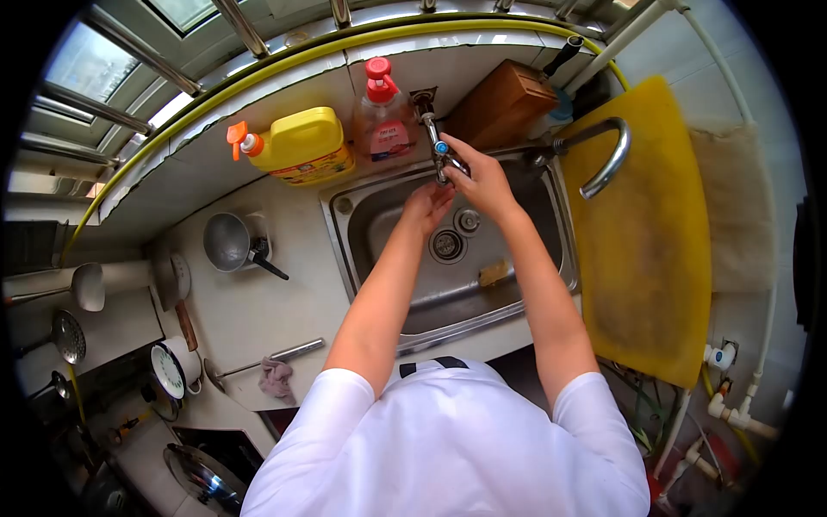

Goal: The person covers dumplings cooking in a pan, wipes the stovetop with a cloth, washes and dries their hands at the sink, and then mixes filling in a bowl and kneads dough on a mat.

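Over the sink, my right hand (484, 184) has its thumb and fingers around the wall faucet (434, 136), by its blue-marked handle. My left hand (425, 207) is held just under the spout, palm turned up and fingers stretched out, with nothing visible in it. Both hands are above the steel sink (366, 220), whose two drains show beyond and between my forearms. A yellowish-brown sponge (494, 273) lies on the sink's bottom. Whether water is running cannot be made out.
Behind the sink stand a yellow detergent jug (310, 142), a clear pump bottle (383, 129) with a red top and a wooden knife block (504, 102). A yellow board (646, 241) is at the right. A small pot (228, 242) and a purple cloth (276, 377) lie left.
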### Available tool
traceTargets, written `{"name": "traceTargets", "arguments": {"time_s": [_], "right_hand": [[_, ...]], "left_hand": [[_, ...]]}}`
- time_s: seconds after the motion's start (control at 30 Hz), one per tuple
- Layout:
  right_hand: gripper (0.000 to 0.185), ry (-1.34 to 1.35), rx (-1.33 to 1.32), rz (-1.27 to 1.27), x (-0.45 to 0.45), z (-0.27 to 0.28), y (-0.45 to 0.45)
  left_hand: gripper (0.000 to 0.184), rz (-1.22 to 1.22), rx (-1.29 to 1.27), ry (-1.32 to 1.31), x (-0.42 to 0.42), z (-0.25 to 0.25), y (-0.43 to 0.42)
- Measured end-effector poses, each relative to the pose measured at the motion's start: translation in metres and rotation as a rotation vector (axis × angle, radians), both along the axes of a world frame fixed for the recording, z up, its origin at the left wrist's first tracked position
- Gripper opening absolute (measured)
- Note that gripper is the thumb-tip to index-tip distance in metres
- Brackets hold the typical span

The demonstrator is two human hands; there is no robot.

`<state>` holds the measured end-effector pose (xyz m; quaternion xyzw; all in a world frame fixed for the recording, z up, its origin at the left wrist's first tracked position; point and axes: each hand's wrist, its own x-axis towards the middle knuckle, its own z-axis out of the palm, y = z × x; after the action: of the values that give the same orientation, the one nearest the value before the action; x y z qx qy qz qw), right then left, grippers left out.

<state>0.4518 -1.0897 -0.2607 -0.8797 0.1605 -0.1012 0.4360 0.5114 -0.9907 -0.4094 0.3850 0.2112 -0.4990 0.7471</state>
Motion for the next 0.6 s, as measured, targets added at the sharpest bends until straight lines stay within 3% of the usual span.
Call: {"name": "traceTargets", "arguments": {"time_s": [0.07, 0.13, 0.27, 0.33, 0.37, 0.43, 0.47, 0.53, 0.6], "right_hand": [[0.046, 0.004, 0.167, -0.033, -0.008, -0.021, 0.001], [0.038, -0.309, 0.739, -0.258, -0.018, -0.08, 0.001], [0.032, -0.135, 1.035, -0.52, -0.017, -0.132, 0.022], [0.016, -0.176, 1.245, -0.744, -0.001, -0.128, 0.037], [0.016, -0.17, 1.245, -0.745, -0.001, -0.141, 0.035], [0.017, -0.191, 1.703, -0.611, 0.001, -0.185, 0.03], [0.017, -0.193, 1.704, -0.614, 0.005, -0.194, 0.031], [0.015, -0.155, 1.421, -0.657, 0.017, -0.208, 0.038], [0.011, 0.031, 0.67, -0.617, 0.024, -0.19, 0.041]], "left_hand": [[0.022, 0.046, -0.009, 0.042, 0.003, -0.005, -0.004], [0.021, 0.058, -0.037, 0.043, 0.006, -0.028, -0.008], [0.02, 0.051, -0.031, 0.081, 0.006, -0.046, -0.009], [0.019, 0.103, -0.15, 0.204, 0.008, -0.072, -0.005], [0.019, 0.106, -0.147, 0.208, 0.007, -0.081, -0.003], [0.022, 0.034, -0.12, 0.113, 0.007, -0.091, 0.002], [0.022, 0.031, -0.118, 0.113, 0.009, -0.108, 0.006], [0.023, 0.074, 0.02, 0.072, -0.001, -0.071, 0.001], [0.028, 0.153, 0.196, 0.025, -0.023, 0.002, -0.008]]}}
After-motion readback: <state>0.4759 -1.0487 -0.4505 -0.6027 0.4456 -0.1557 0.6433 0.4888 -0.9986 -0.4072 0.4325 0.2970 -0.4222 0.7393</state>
